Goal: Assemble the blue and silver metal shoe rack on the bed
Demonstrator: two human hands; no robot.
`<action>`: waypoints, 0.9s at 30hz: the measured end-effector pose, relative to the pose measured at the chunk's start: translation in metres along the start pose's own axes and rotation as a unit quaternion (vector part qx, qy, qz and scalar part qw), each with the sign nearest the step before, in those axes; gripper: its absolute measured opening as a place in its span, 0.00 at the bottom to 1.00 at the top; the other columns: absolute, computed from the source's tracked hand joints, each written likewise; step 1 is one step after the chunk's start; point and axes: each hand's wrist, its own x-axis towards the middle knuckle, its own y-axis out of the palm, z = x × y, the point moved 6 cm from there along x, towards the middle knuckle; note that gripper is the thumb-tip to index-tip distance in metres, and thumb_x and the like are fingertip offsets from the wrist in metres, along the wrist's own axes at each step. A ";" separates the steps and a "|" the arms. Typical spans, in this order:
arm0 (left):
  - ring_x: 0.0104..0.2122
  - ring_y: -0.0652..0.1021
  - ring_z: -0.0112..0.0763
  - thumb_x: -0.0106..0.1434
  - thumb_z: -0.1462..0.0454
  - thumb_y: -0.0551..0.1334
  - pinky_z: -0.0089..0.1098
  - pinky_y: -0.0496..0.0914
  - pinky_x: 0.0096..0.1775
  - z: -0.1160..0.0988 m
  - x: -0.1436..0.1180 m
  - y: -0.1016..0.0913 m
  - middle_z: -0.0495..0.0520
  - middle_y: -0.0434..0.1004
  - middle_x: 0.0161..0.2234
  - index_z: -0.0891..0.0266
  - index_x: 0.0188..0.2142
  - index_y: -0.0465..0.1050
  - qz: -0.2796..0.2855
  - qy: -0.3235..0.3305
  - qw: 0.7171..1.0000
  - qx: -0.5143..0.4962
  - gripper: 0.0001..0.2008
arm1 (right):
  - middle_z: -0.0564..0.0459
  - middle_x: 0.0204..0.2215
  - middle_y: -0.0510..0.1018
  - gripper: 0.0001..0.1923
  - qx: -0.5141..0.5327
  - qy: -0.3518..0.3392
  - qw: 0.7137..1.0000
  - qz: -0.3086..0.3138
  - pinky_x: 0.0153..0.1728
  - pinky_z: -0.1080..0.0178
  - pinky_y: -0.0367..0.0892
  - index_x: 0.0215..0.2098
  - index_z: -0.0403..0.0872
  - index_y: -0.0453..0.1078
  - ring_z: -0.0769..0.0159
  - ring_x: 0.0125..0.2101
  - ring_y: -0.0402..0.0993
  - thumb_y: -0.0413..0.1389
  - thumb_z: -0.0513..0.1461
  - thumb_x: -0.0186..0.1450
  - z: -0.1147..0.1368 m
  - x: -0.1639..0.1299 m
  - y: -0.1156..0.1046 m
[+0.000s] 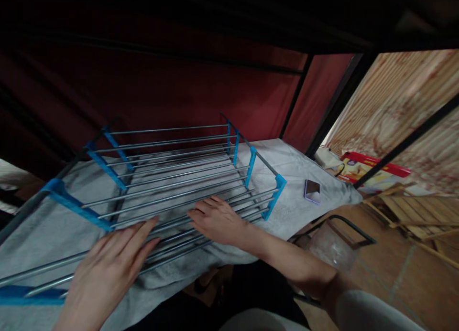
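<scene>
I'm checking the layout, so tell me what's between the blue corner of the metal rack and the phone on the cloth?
In the head view, only bare grey cloth lies between the rack's blue corner and the phone; nothing else sits on that stretch.

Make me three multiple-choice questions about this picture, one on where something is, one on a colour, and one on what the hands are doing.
1. Where does the phone lie?
A. On the grey cloth, right of the rack
B. On the rack's rods
C. In the left hand

2. What colour are the rack's connectors?
A. Red
B. Blue
C. Yellow

3. How are the two hands placed?
A. Both clenched in fists in the air
B. Both flat, palms down, on the metal rods
C. One holding the phone

Answers:
1. A, the phone rests on the grey cloth beyond the rack's right end.
2. B, the plastic pieces joining the rods are bright blue.
3. B, the left hand and right hand lie open on the rods.
</scene>
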 end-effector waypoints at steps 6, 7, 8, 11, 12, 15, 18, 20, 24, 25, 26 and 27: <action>0.36 0.75 0.38 0.71 0.57 0.49 0.36 0.65 0.41 0.002 0.005 0.018 0.54 0.77 0.38 0.57 0.57 0.67 0.017 0.038 0.996 0.079 0.19 | 0.46 0.51 0.73 0.16 0.059 0.068 0.980 -0.177 0.53 0.56 0.63 0.56 0.48 0.65 0.60 0.51 0.68 0.50 0.41 0.71 -0.033 -0.048 -0.036; 0.36 0.75 0.38 0.71 0.58 0.49 0.36 0.65 0.41 0.005 0.004 0.018 0.53 0.77 0.38 0.56 0.58 0.66 0.011 0.040 0.996 0.074 0.20 | 0.46 0.54 0.71 0.18 0.061 0.116 0.963 -0.235 0.55 0.55 0.62 0.58 0.48 0.64 0.60 0.54 0.66 0.49 0.39 0.70 -0.048 -0.066 -0.044; 0.36 0.75 0.38 0.71 0.58 0.50 0.36 0.65 0.41 0.006 0.002 0.018 0.53 0.77 0.38 0.55 0.59 0.65 0.007 0.042 0.997 0.070 0.20 | 0.46 0.56 0.69 0.19 0.062 0.174 0.938 -0.292 0.56 0.53 0.60 0.59 0.49 0.63 0.59 0.57 0.64 0.49 0.38 0.70 -0.066 -0.086 -0.051; 0.37 0.75 0.39 0.70 0.58 0.51 0.37 0.64 0.41 0.010 -0.001 0.021 0.53 0.77 0.38 0.55 0.59 0.65 0.011 0.040 0.997 0.059 0.20 | 0.45 0.60 0.65 0.22 0.116 0.355 0.832 -0.410 0.61 0.47 0.55 0.61 0.50 0.61 0.56 0.61 0.59 0.49 0.42 0.69 -0.123 -0.150 -0.053; 0.37 0.75 0.40 0.70 0.58 0.51 0.37 0.64 0.40 0.011 -0.001 0.022 0.53 0.77 0.38 0.55 0.59 0.66 0.014 0.037 0.997 0.060 0.20 | 0.46 0.60 0.66 0.23 0.166 0.406 0.793 -0.422 0.61 0.46 0.55 0.61 0.49 0.63 0.55 0.61 0.60 0.49 0.45 0.69 -0.141 -0.167 -0.046; 0.36 0.74 0.41 0.70 0.57 0.51 0.38 0.64 0.38 0.012 -0.002 0.027 0.52 0.77 0.38 0.55 0.58 0.67 0.021 0.022 0.997 0.073 0.19 | 0.46 0.53 0.75 0.25 0.348 0.488 0.702 -0.384 0.58 0.47 0.60 0.52 0.47 0.72 0.52 0.55 0.68 0.49 0.53 0.67 -0.176 -0.192 -0.015; 0.36 0.74 0.41 0.70 0.58 0.51 0.38 0.64 0.38 0.012 -0.002 0.029 0.52 0.76 0.37 0.54 0.58 0.66 0.020 0.027 0.997 0.072 0.19 | 0.47 0.46 0.81 0.28 0.427 0.485 0.677 -0.352 0.55 0.49 0.64 0.45 0.47 0.77 0.51 0.51 0.72 0.50 0.58 0.64 -0.183 -0.192 0.001; 0.35 0.74 0.39 0.70 0.58 0.51 0.38 0.64 0.39 0.011 -0.003 0.029 0.52 0.76 0.37 0.54 0.58 0.66 0.017 0.037 0.997 0.062 0.19 | 0.47 0.44 0.81 0.29 0.425 0.480 0.679 -0.358 0.54 0.49 0.64 0.45 0.47 0.78 0.51 0.51 0.72 0.51 0.60 0.63 -0.182 -0.190 0.003; 0.36 0.73 0.39 0.70 0.59 0.52 0.38 0.64 0.40 0.013 -0.004 0.026 0.52 0.76 0.37 0.54 0.58 0.66 0.009 0.035 0.998 0.059 0.19 | 0.46 0.44 0.82 0.30 0.413 0.481 0.682 -0.365 0.54 0.48 0.64 0.45 0.48 0.78 0.50 0.50 0.73 0.51 0.61 0.62 -0.180 -0.189 0.004; 0.36 0.73 0.39 0.70 0.59 0.52 0.38 0.64 0.39 0.013 -0.005 0.026 0.52 0.76 0.37 0.54 0.58 0.66 0.009 0.033 0.998 0.059 0.18 | 0.46 0.43 0.82 0.30 0.412 0.482 0.683 -0.363 0.54 0.48 0.64 0.45 0.48 0.78 0.50 0.50 0.73 0.51 0.61 0.62 -0.180 -0.189 0.004; 0.35 0.73 0.39 0.70 0.59 0.52 0.38 0.64 0.39 0.013 -0.005 0.026 0.52 0.76 0.37 0.54 0.58 0.66 0.010 0.031 0.998 0.060 0.18 | 0.46 0.43 0.82 0.30 0.411 0.483 0.684 -0.361 0.54 0.48 0.64 0.45 0.48 0.78 0.50 0.50 0.73 0.51 0.61 0.62 -0.180 -0.189 0.004; 0.35 0.73 0.39 0.70 0.59 0.52 0.37 0.63 0.39 0.014 -0.005 0.027 0.52 0.76 0.36 0.53 0.58 0.66 0.012 0.030 0.998 0.058 0.18 | 0.46 0.43 0.82 0.30 0.410 0.483 0.685 -0.360 0.54 0.48 0.64 0.45 0.48 0.78 0.50 0.50 0.74 0.51 0.61 0.62 -0.181 -0.189 0.004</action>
